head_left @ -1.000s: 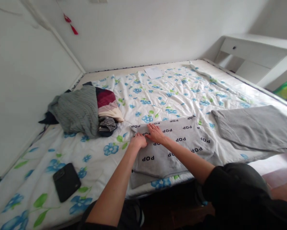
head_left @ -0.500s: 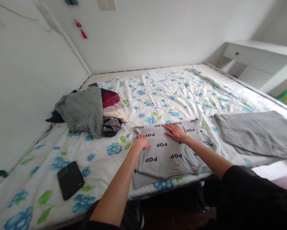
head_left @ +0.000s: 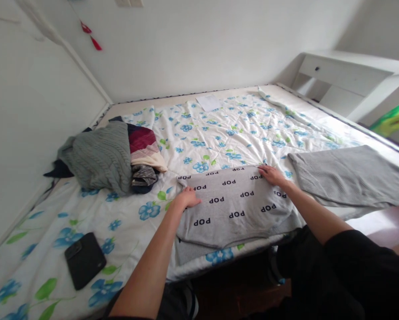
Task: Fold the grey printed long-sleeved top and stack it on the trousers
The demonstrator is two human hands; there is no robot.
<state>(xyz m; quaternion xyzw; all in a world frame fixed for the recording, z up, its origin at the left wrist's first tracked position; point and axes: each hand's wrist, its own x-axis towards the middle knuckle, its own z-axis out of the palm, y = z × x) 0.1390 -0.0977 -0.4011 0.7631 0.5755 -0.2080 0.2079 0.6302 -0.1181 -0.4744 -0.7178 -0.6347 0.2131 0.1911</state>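
A grey sweatshirt point(head_left: 231, 202) with black "POP" lettering lies folded near the bed's front edge. My left hand point(head_left: 187, 198) is at its left side, fingers curled in on the cloth and thumb resting on top. At the far right corner of the sweatshirt is my right hand point(head_left: 272, 175), its fingers stretched out over the fabric. A strip of ribbed grey cloth point(head_left: 189, 254) shows from under the near left edge.
A ribbed grey garment point(head_left: 346, 175) lies to the right. On the left is a heap of clothes with a grey-green cable-knit sweater point(head_left: 102, 153). A black phone point(head_left: 85, 260) rests at the front left. White paper point(head_left: 208, 102) lies at the back of the floral sheet point(head_left: 219, 133).
My right hand has slid from the middle of the sweatshirt to its far right corner. My left hand stays at the left side. The view has shifted slightly right.
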